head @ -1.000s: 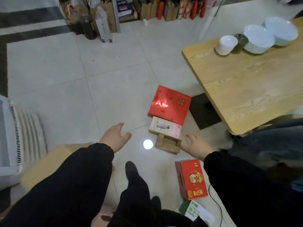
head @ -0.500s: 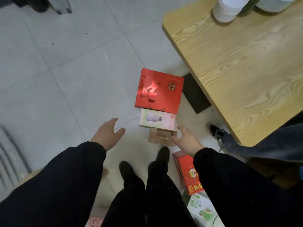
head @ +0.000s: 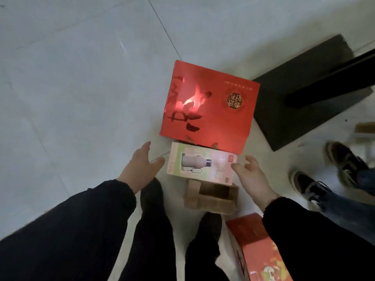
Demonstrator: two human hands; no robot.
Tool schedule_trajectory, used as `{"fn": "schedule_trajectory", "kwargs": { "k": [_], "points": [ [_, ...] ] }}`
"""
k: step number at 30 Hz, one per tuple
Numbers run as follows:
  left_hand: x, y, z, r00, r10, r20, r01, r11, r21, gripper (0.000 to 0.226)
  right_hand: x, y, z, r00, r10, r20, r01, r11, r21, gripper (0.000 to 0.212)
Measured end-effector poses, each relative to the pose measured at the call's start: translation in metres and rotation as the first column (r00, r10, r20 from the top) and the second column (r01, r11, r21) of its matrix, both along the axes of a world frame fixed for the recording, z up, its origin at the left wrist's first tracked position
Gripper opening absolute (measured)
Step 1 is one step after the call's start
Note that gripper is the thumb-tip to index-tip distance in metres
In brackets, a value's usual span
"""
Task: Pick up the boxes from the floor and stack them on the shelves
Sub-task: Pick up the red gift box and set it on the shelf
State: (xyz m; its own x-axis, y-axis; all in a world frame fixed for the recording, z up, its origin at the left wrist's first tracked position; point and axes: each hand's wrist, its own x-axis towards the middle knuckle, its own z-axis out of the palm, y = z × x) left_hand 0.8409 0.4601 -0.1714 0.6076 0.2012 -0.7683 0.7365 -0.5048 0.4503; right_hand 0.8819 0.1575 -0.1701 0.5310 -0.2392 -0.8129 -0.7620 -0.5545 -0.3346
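A pale box with a bottle picture (head: 199, 163) lies flat on the tiled floor. Behind it lies a large glossy red box (head: 211, 106), and in front of it a small open brown cardboard box (head: 213, 196). A second red box (head: 257, 250) sits at the lower right, partly hidden by my right sleeve. My left hand (head: 140, 167) hovers open just left of the pale box. Just right of that box my right hand (head: 251, 175) is open too. Neither hand touches a box. No shelves are in view.
A black table base (head: 304, 102) stands on the floor to the right of the large red box. Another person's shoes (head: 310, 187) are at the right edge. My own legs and feet (head: 154, 199) stand just in front of the boxes.
I have bent closer to the floor, so the boxes look larger. Both hands have come down and now flank the pale box. The table top has left the view.
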Motion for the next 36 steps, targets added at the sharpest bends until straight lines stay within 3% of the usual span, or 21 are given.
{"fn": "schedule_trajectory", "kwargs": {
  "k": [3, 6, 11, 15, 19, 23, 30, 36],
  "points": [
    [0.023, 0.005, -0.085, 0.999, 0.047, 0.013, -0.047, 0.998, -0.030, 0.081, 0.015, -0.014, -0.080, 0.996, -0.091, 0.005, 0.091, 0.995, -0.043, 0.090],
    [0.044, 0.009, -0.152, 0.994, 0.112, 0.007, -0.111, 0.991, -0.079, 0.086, 0.038, -0.031, -0.145, 0.986, -0.163, 0.034, 0.166, 0.982, -0.092, 0.100],
    [0.078, 0.011, -0.215, 0.968, 0.250, -0.010, -0.246, 0.946, -0.211, 0.084, 0.073, -0.035, -0.196, 0.957, -0.285, -0.052, 0.289, 0.951, 0.110, 0.072],
    [0.095, 0.009, -0.206, 0.937, 0.334, 0.102, -0.299, 0.919, -0.257, 0.052, 0.092, -0.018, -0.178, 0.907, -0.413, 0.076, 0.395, 0.901, 0.178, 0.074],
    [0.103, 0.047, -0.129, 0.869, 0.410, 0.279, -0.357, 0.907, -0.221, 0.038, 0.120, 0.016, -0.093, 0.922, -0.305, 0.240, 0.237, 0.933, 0.272, 0.054],
    [0.077, 0.107, 0.000, 0.791, 0.481, 0.379, -0.441, 0.877, -0.193, 0.042, 0.140, 0.071, 0.021, 0.887, -0.332, 0.321, 0.166, 0.878, 0.448, 0.022],
    [-0.043, 0.187, 0.255, 0.735, 0.485, 0.474, -0.545, 0.839, -0.014, 0.047, 0.100, 0.172, 0.245, 0.916, -0.119, 0.383, -0.137, 0.805, 0.578, 0.048],
    [-0.211, 0.176, 0.430, 0.534, 0.586, 0.610, -0.745, 0.667, 0.011, 0.037, 0.020, 0.225, 0.405, 0.878, 0.084, 0.470, -0.397, 0.676, 0.621, 0.057]
  ]
}}
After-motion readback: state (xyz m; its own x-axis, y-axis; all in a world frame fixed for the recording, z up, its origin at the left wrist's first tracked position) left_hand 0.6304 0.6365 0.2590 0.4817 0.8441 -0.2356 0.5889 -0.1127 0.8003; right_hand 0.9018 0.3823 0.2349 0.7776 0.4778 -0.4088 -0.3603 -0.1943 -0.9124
